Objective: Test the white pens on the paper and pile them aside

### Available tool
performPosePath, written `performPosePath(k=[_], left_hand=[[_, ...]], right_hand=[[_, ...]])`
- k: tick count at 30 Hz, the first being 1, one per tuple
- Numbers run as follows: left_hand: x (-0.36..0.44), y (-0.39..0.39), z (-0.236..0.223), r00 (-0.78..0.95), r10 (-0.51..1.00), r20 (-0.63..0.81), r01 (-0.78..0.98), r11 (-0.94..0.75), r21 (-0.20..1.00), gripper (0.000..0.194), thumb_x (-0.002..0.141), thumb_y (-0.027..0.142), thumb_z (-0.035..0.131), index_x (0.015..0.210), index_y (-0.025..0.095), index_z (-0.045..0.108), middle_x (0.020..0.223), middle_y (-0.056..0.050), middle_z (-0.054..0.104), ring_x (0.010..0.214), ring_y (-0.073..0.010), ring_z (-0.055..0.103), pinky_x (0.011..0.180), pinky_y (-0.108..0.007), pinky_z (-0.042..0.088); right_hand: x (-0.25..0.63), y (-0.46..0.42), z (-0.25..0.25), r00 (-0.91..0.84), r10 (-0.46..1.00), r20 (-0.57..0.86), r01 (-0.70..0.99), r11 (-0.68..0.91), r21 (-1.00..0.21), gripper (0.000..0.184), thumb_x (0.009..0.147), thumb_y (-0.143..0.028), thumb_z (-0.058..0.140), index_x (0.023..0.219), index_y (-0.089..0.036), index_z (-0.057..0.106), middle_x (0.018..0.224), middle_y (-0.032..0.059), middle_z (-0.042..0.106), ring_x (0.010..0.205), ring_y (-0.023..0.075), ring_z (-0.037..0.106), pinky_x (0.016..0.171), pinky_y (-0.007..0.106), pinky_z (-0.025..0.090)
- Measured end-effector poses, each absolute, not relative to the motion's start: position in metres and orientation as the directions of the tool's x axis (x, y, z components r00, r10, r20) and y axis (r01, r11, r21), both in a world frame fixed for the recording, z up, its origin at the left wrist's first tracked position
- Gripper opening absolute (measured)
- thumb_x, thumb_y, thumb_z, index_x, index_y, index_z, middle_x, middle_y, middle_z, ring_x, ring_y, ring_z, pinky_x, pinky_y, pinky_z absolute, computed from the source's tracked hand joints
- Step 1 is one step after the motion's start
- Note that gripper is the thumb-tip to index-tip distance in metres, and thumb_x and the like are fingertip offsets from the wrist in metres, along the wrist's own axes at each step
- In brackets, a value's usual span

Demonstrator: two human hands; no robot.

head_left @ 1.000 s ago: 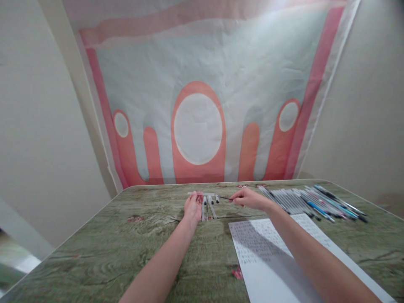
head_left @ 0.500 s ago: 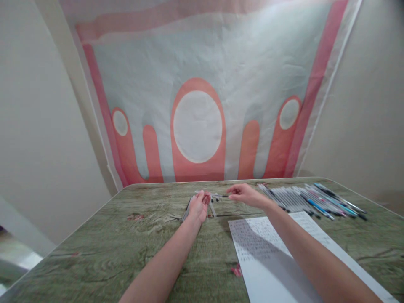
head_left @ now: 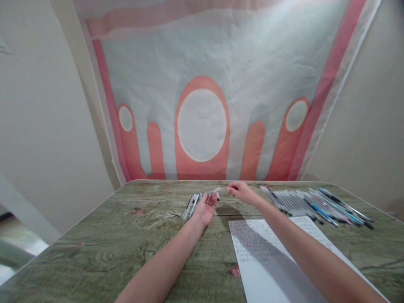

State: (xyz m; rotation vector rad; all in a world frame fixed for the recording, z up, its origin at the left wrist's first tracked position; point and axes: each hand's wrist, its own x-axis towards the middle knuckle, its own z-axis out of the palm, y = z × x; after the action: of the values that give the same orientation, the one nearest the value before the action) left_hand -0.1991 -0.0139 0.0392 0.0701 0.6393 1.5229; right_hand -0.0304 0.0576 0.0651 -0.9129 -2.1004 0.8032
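Observation:
My left hand (head_left: 206,209) is palm up near the far middle of the table, its thumb and fingers closed on a clear pen barrel (head_left: 215,190) that points up to the right. Under and beside it lie several pens (head_left: 190,206), partly covered by the hand. A dark pen end (head_left: 218,196) shows just past the fingertips. My right hand (head_left: 241,192) hovers to the right of the barrel's tip, fingers pinched together. Whatever is in that pinch is too small to make out.
A long row of clear, blue and black pens (head_left: 296,202) lies on the right of the wood-patterned table (head_left: 104,248). In front of it, under my right forearm, is a handwritten sheet of paper (head_left: 257,273). A patterned cloth (head_left: 202,126) hangs behind the table.
My left hand has shifted right over the loose pens, uncovering some on its left, and the barrel now tilts upward. The dark thin rod earlier in my right hand no longer shows there.

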Motion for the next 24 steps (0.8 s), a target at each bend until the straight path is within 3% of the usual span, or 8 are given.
performPosePath(k=[3, 6, 13, 19, 24], left_hand=[[-0.200, -0.014, 0.038, -0.092, 0.939, -0.332, -0.899, 0.065, 0.432, 0.017, 0.084, 0.019, 0.045, 0.075, 0.008, 0.055, 0.074, -0.010, 0.065, 0.067, -0.0117, 0.063, 0.061, -0.019, 0.053], [-0.200, -0.015, 0.037, -0.110, 0.942, -0.317, -0.891, 0.047, 0.451, 0.018, 0.084, 0.019, 0.044, 0.076, 0.008, 0.055, 0.073, -0.010, 0.064, 0.066, -0.0119, 0.063, 0.061, -0.020, 0.053], [-0.199, -0.016, 0.033, -0.131, 0.941, -0.312, -0.884, 0.032, 0.466, 0.016, 0.084, 0.018, 0.045, 0.076, 0.008, 0.054, 0.072, -0.010, 0.064, 0.066, -0.0130, 0.063, 0.059, -0.021, 0.053], [-0.198, -0.015, 0.031, -0.142, 0.944, -0.298, -0.869, 0.025, 0.494, 0.017, 0.084, 0.019, 0.044, 0.076, 0.007, 0.054, 0.071, -0.010, 0.064, 0.065, -0.0121, 0.063, 0.059, -0.020, 0.053], [-0.196, -0.015, 0.029, -0.247, 0.940, -0.234, -0.802, -0.063, 0.594, 0.013, 0.083, 0.017, 0.046, 0.076, 0.009, 0.053, 0.071, -0.010, 0.064, 0.067, -0.0128, 0.063, 0.060, -0.021, 0.052]], right_hand=[[-0.045, 0.069, 0.045, -0.584, 0.734, 0.346, 0.527, 0.667, -0.526, 0.013, 0.072, -0.020, 0.052, 0.065, -0.015, 0.061, 0.059, 0.0012, 0.059, 0.057, 0.0120, 0.051, 0.054, 0.022, 0.036], [-0.061, 0.068, 0.033, -0.591, 0.722, 0.359, 0.614, 0.692, -0.380, 0.013, 0.074, -0.018, 0.050, 0.068, -0.016, 0.062, 0.070, 0.0045, 0.064, 0.066, 0.0143, 0.055, 0.061, 0.023, 0.037], [-0.077, 0.052, 0.025, -0.531, 0.783, 0.324, 0.754, 0.611, -0.243, 0.016, 0.076, -0.030, 0.052, 0.076, -0.017, 0.062, 0.080, 0.0080, 0.064, 0.074, 0.0175, 0.059, 0.062, 0.023, 0.039], [-0.069, 0.050, 0.020, -0.520, 0.795, 0.313, 0.725, 0.605, -0.330, 0.015, 0.074, -0.028, 0.053, 0.068, -0.017, 0.062, 0.072, 0.0061, 0.065, 0.067, 0.0156, 0.058, 0.060, 0.023, 0.039], [-0.039, 0.048, 0.028, -0.477, 0.811, 0.339, 0.540, 0.575, -0.615, 0.018, 0.072, -0.032, 0.054, 0.066, -0.015, 0.059, 0.062, 0.0021, 0.062, 0.055, 0.0128, 0.055, 0.053, 0.022, 0.040]])
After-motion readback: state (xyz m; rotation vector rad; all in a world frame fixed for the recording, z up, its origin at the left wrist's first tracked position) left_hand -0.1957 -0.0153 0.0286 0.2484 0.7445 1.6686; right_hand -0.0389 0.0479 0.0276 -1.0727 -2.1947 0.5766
